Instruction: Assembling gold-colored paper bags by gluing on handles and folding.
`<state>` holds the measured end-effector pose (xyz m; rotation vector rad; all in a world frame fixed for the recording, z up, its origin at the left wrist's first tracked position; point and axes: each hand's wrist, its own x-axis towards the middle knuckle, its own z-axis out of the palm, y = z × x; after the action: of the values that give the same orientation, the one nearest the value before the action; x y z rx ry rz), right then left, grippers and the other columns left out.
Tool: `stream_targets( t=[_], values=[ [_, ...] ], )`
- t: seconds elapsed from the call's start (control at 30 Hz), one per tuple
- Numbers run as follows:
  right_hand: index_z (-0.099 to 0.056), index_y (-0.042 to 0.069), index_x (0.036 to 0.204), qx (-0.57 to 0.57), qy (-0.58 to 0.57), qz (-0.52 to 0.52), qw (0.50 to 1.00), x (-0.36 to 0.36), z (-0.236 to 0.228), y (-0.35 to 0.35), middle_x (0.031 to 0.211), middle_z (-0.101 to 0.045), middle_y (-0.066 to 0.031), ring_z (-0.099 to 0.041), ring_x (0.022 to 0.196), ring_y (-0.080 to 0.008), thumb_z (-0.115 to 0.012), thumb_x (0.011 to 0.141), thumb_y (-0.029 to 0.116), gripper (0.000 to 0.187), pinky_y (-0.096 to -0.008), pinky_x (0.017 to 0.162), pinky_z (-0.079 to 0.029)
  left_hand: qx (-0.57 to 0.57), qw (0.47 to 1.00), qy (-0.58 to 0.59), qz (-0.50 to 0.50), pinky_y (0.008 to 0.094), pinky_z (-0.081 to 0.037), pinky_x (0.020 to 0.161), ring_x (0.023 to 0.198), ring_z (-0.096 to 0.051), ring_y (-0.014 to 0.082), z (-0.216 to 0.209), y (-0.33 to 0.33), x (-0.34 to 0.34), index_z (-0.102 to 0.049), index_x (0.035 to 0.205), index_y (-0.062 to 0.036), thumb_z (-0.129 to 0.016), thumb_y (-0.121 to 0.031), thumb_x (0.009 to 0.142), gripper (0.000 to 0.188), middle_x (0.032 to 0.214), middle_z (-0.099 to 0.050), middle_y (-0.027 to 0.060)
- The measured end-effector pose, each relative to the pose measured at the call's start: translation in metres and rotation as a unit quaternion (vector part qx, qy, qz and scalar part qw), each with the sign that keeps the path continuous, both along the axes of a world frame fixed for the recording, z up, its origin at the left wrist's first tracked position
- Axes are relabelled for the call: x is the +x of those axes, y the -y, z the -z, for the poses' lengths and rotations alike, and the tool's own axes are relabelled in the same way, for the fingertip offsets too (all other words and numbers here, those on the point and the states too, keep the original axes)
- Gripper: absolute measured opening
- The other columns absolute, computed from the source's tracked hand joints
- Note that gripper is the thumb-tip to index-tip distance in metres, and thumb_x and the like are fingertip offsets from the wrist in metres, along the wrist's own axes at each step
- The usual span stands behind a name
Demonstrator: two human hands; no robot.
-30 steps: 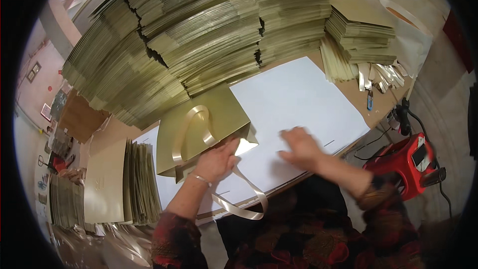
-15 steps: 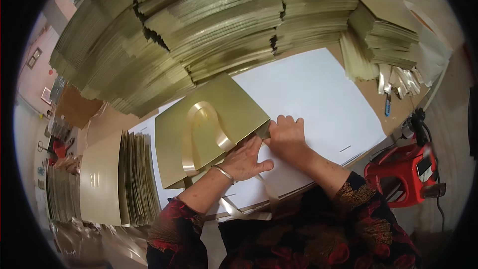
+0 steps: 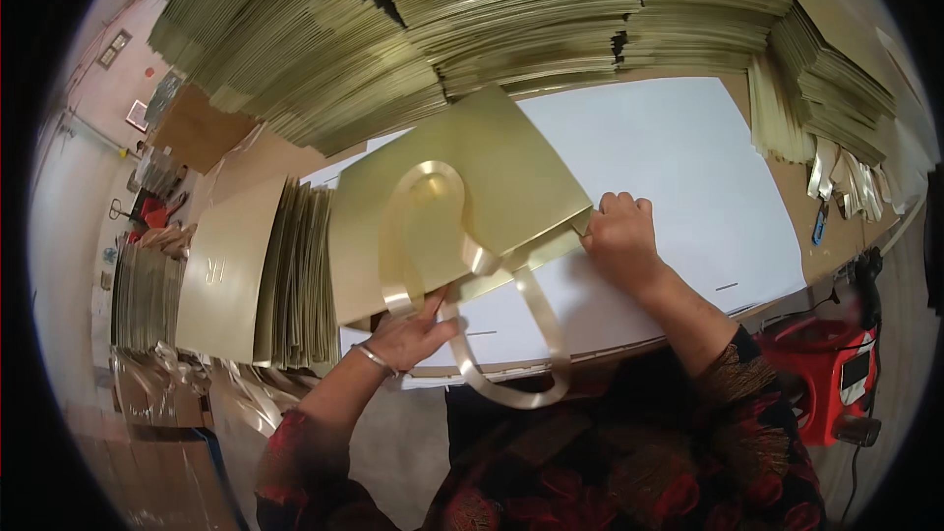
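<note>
A gold paper bag [image 3: 492, 152] lies tilted on white sheets, its mouth toward me. One satin ribbon handle [image 3: 431, 168] loops over its upper face. The other ribbon handle [image 3: 554, 344] hangs from the mouth toward the table's near edge. My right hand [image 3: 625, 241] is closed, gripping the mouth's right corner. At the left part of the mouth, my left hand [image 3: 401, 342] has its fingers at the bag's edge beside the ribbon. The edge and ribbon partly hide those fingertips, but the hand seems closed on the bag.
Tall piles of flat gold bags [image 3: 521, 25] line the back. More bags [image 3: 221, 275] stand upright at left. White sheets [image 3: 688, 167] cover the table's middle. At right lie ribbon bundles [image 3: 854, 182] and a blue cutter [image 3: 819, 224]; a red stool [image 3: 811, 369] stands below.
My left hand has moved left along the bag's mouth, away from my right hand. The lower ribbon handle now shows as a full loop. The view has shifted.
</note>
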<state>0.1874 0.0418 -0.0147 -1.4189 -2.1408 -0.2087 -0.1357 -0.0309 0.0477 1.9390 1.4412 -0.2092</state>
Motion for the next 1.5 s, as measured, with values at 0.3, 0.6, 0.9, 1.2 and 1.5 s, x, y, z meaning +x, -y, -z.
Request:
stream_targets(
  t=[0.3,0.6,0.9,1.2,1.5],
  values=[
    [-0.066,0.008,0.074,-0.068,0.022,0.013,0.997,0.001,-0.009,0.005,0.078,-0.056,-0.0068,-0.052,0.082,-0.0255,-0.063,0.079,0.018,0.011,-0.0406,0.074,-0.037,0.189,0.972,0.061,0.124,0.0436,-0.028,0.111,0.139,-0.030,0.0377,0.016,-0.042,0.116,-0.014,0.151,-0.0061,-0.047,-0.056,0.090,0.085,0.151,-0.032,0.0205],
    [-0.067,0.007,0.075,-0.056,0.021,0.000,0.998,0.002,-0.001,0.007,0.080,-0.055,-0.0093,-0.052,0.082,-0.0276,-0.066,0.078,0.021,0.014,-0.0425,0.073,-0.037,0.153,0.988,-0.007,0.019,0.0439,-0.042,0.099,0.119,-0.053,0.0377,0.020,0.044,-0.014,-0.031,0.143,-0.0013,-0.049,-0.058,0.089,0.080,0.129,-0.055,0.0228],
    [-0.066,0.007,0.101,-0.116,0.113,-0.024,0.987,0.051,-0.036,0.127,0.090,-0.054,-0.0154,-0.050,0.081,-0.0324,-0.069,0.076,0.026,0.032,-0.0462,0.068,-0.035,0.396,0.908,-0.039,0.130,0.0441,-0.045,0.094,0.109,-0.054,0.0392,0.005,0.139,0.006,-0.044,0.129,0.0063,-0.058,-0.056,0.084,0.079,0.118,-0.053,0.0245],
    [-0.064,0.004,0.116,-0.380,-0.127,-0.053,0.915,0.088,-0.122,0.111,0.110,-0.066,-0.0165,-0.064,0.099,-0.0341,-0.059,0.090,0.041,0.046,-0.0378,0.082,-0.053,0.487,0.832,0.266,0.008,0.0352,-0.047,0.071,0.078,-0.059,0.0256,-0.054,0.180,-0.004,-0.060,0.096,-0.0023,-0.062,-0.013,0.080,0.019,0.085,-0.060,0.0125],
    [-0.065,0.000,0.112,-0.548,-0.328,0.015,0.769,0.015,-0.052,0.080,0.102,-0.066,-0.0112,-0.063,0.094,-0.0190,-0.063,0.088,0.034,0.042,-0.0315,0.076,-0.053,-0.004,0.789,0.448,-0.420,0.0275,-0.047,0.086,0.086,-0.059,0.0162,0.018,0.101,-0.046,-0.059,0.115,0.0033,-0.057,-0.028,0.093,0.038,0.094,-0.064,0.0026]
  ],
)
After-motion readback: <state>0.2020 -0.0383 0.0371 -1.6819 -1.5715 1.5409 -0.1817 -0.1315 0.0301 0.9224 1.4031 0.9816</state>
